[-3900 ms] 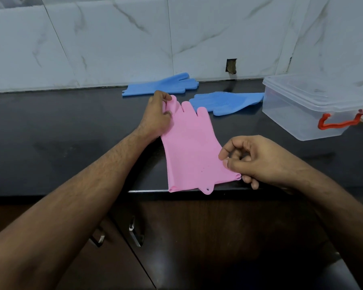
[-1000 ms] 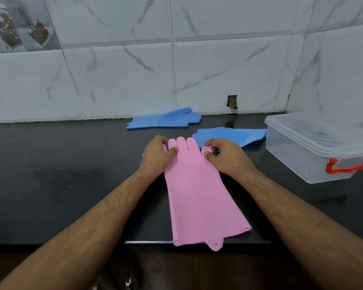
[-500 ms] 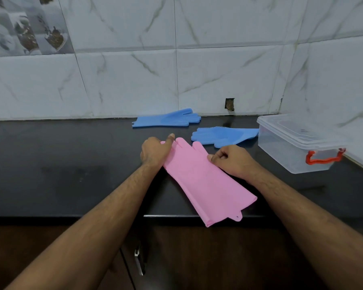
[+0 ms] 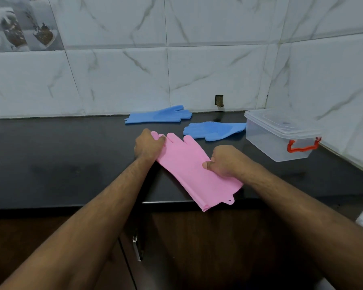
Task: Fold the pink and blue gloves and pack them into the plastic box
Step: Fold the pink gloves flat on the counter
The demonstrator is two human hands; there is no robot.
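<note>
Pink glove [image 4: 189, 168] lies diagonal, fingertips far-left, cuff near-right

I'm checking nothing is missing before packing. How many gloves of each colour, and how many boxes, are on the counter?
Pink gloves: 1 visible, a pink glove; a second may lie under it
Blue gloves: 2, far blue glove, near blue glove
Plastic box: 1
Total: 4

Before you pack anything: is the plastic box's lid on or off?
On. The clear lid sits flat across the plastic box, and the box looks empty through its wall.
</note>
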